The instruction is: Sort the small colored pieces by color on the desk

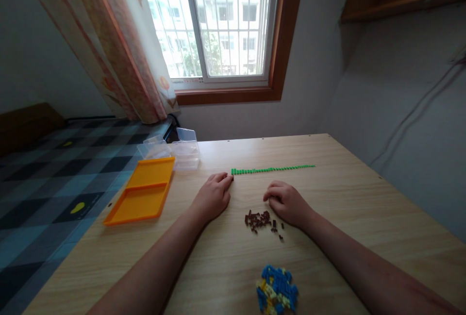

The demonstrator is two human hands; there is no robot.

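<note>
My left hand [214, 194] rests on the table with its fingers drawn together. At its fingertips is a small dark brown brick [233, 178], just below the left end of a long row of small green bricks [271, 169]. To the right, my right hand [287, 203] is closed, thumb and fingers curled in; whether anything is between them is hidden. Beside it lies a loose pile of brown bricks [257, 220], with a few stray pieces on its right. Nearer to me is a heap of blue and yellow bricks [278, 288].
An orange two-part tray [145, 203] lies at the table's left edge. Behind it stand clear plastic boxes [185, 152] with raised lids. A bed with a checked cover [83, 174] adjoins the wooden table [364, 218] on the left. A window [233, 28] is ahead.
</note>
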